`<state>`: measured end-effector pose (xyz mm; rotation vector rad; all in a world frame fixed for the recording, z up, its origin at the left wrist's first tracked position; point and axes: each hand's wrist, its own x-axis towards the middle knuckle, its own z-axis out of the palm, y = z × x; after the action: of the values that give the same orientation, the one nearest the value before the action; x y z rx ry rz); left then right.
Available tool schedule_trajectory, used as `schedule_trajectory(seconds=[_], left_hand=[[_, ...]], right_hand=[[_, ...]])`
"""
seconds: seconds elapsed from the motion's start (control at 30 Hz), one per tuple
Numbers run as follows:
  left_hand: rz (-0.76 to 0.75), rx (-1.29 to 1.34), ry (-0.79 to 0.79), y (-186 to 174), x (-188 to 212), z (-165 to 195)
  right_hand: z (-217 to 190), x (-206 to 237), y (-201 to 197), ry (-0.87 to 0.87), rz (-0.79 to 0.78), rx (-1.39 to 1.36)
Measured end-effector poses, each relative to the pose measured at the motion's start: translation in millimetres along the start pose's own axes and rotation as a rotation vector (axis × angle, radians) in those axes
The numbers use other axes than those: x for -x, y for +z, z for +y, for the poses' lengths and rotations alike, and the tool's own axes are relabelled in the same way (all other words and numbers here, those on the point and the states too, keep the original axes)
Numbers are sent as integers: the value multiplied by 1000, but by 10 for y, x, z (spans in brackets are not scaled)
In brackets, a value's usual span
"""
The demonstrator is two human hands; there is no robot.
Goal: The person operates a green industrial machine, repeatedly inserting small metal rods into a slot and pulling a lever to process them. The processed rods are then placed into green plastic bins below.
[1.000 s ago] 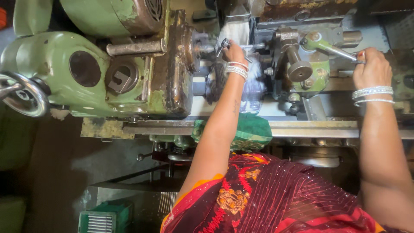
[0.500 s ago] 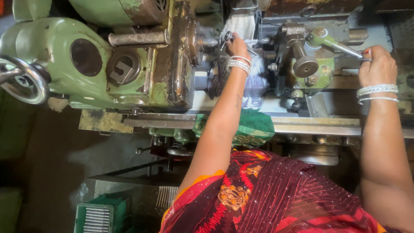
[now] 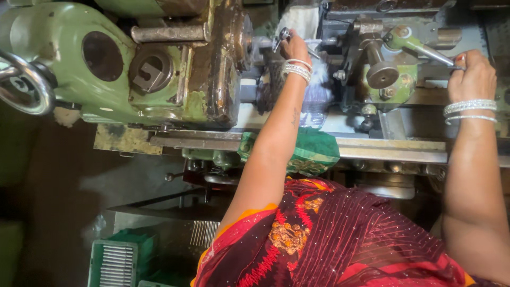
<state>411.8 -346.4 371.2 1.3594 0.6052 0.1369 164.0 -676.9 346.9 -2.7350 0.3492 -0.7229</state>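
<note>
The small metal tool [image 3: 285,35], shiny and slim, sits at the far middle of the green lathe [image 3: 106,69], just right of its rusty headstock face. The left hand [image 3: 294,49] is closed around it, fingers curled over the handle, wrist stacked with white bangles. Half a second ago this hand was in the same spot on the same tool; only the view has drifted slightly, so the handwheel [image 3: 24,85] at the far left now sits closer to the frame's edge. The left forearm runs straight up from the red patterned garment [image 3: 329,239] towards the machine, elbow low.

To the right, the right hand [image 3: 473,77] grips the end of the long metal lever [image 3: 425,50], fingers wrapped tight, as it did before. Its forearm rises nearly vertical along the right edge. A green cloth [image 3: 313,151] lies on the near rail between the arms; a green crate [image 3: 119,260] stands on the floor at near left.
</note>
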Motion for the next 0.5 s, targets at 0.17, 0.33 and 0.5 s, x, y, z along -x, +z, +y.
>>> schedule_trajectory(seconds=[0.17,0.33,0.5], left_hand=[[-24,58,104,37,-84,-96],[-106,273,6,54,-139,-141],[-163,313,-28,48,-92,-145]], right_hand=[[-32,-16,-24,-12,29,-20],[-66,76,0,-6,51,-47],[-30,-30,-118,-14,-66,-16]])
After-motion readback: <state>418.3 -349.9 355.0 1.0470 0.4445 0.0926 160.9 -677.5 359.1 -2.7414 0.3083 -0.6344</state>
